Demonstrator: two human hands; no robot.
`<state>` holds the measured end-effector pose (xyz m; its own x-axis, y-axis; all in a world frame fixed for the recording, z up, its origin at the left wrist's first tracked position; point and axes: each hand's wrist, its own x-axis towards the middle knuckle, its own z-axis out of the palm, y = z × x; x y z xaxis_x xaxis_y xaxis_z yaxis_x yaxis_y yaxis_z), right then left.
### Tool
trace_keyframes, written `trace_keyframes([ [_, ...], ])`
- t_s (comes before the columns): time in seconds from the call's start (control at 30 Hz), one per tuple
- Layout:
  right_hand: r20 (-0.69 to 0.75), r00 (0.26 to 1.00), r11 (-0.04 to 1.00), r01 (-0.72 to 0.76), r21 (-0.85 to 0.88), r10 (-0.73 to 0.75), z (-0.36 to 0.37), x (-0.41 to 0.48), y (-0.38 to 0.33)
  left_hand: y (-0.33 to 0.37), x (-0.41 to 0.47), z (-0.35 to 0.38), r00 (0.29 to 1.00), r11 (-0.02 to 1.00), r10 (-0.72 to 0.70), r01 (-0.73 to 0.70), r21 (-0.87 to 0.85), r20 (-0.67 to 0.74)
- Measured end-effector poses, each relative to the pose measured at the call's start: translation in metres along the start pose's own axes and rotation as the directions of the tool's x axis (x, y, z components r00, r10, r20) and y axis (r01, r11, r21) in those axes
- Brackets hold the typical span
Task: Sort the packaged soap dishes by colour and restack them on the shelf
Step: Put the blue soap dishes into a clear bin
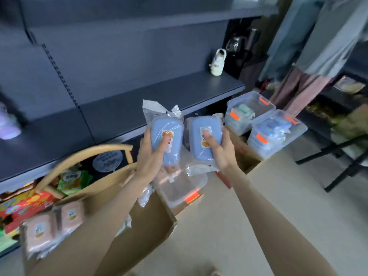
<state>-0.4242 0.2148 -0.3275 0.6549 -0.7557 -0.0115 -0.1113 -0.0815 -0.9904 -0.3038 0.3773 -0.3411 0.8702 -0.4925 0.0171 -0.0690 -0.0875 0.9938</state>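
Hands (148, 159) (222, 154) forward, thumbs (163, 144) atop blue dishes (166, 124) (207, 121)

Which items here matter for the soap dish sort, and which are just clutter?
Job:
left hand holding blue soap dish
right hand holding second blue soap dish
pink soap dishes
shelf

Lying about:
small white item
clear tubs
snack packets
curved wooden handle

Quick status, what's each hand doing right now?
Left hand: grips the left blue packaged soap dish, thumb on its label.
Right hand: grips the right blue packaged soap dish, thumb on its label.
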Motion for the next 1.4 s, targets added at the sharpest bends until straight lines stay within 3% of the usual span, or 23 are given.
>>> trace_keyframes([
  [0.17,-0.002,0.993,0.992,0.114,-0.048,-0.114,-0.131,0.04,-0.038,0.071,0.0,0.12,0.986,0.986,0.162,-0.16,-0.046,0.026],
  [0.27,0.01,0.983,0.982,0.184,-0.04,-0.184,-0.198,0.057,-0.056,0.106,-0.003,0.18,0.968,0.968,0.247,-0.249,0.027,0.036],
  [0.53,-0.044,0.95,0.951,0.31,-0.007,-0.31,-0.316,0.133,-0.101,0.187,0.051,0.294,0.893,0.885,0.447,-0.449,0.122,0.049],
  [0.73,-0.043,0.928,0.928,0.368,-0.053,-0.37,-0.367,0.236,-0.109,0.193,0.127,0.378,0.919,0.918,0.394,-0.394,0.035,0.024],
  [0.87,-0.017,0.931,0.93,0.364,-0.039,-0.365,-0.401,0.305,-0.104,0.195,0.185,0.439,0.958,0.957,0.261,-0.24,-0.164,0.12],
  [1.0,-0.035,0.95,0.95,0.312,0.018,-0.311,-0.447,0.368,-0.092,0.196,0.232,0.506,0.952,0.951,0.258,-0.22,-0.216,0.166],
  [1.2,-0.018,0.973,0.973,0.23,0.022,-0.229,-0.525,0.451,-0.049,0.172,0.284,0.61,0.961,0.969,0.213,-0.185,-0.165,0.176],
  [1.4,0.056,0.987,0.989,0.15,-0.017,-0.149,-0.594,0.536,0.005,0.127,0.322,0.712,0.992,0.994,0.098,-0.094,-0.053,0.083],
])
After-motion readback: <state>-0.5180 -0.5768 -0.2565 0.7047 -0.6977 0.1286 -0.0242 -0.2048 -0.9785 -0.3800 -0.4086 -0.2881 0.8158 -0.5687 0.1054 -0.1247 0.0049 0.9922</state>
